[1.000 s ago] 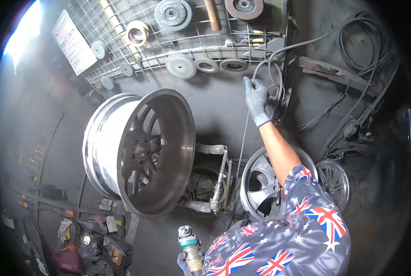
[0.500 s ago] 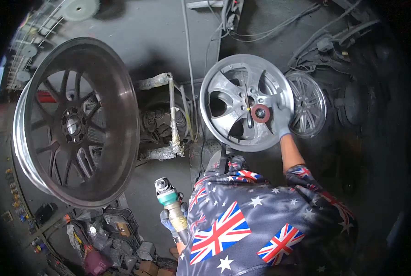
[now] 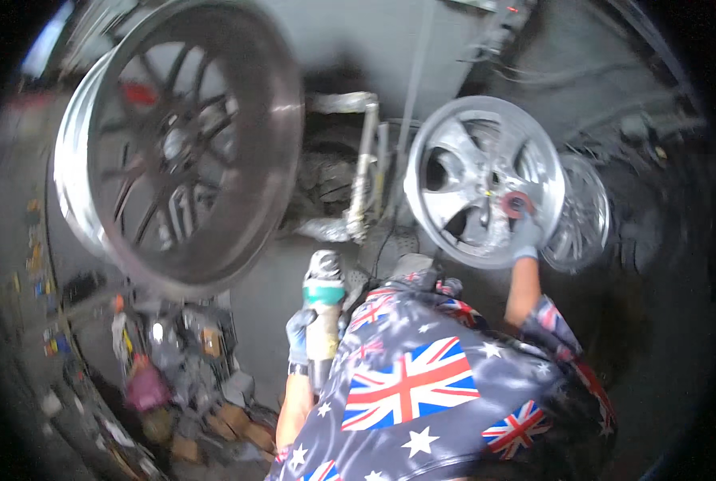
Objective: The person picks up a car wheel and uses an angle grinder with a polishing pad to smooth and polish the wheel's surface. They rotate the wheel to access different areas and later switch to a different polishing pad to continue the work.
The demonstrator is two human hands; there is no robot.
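Note:
My left hand (image 3: 299, 333) is wrapped round the taped body of an angle grinder (image 3: 323, 295), which has a teal collar and a bare metal head pointing away from me. No disc shows on its spindle. My gloved right hand (image 3: 526, 237) is over the lower right of a silver alloy wheel (image 3: 446, 205), its fingers at a reddish-brown flap disc (image 3: 516, 204). Blur softens the fingers, but they appear closed on the disc's edge. A dark-handled tool like a screwdriver (image 3: 486, 212) lies across the spokes beside the disc.
A large dark wheel rim (image 3: 271, 144) stands at the left. Between the wheels is a foil-wrapped metal frame (image 3: 366, 160). Another multi-spoke wheel (image 3: 594, 212) sits behind the silver one at the right. Boxes (image 3: 233, 418) and a pink bag (image 3: 146, 388) clutter the lower left floor.
The view has shifted, moving the scene rightward. My right hand has come from the wheel's right side to the flap disc, which now lies farther from the tool. The grinder points straighter ahead.

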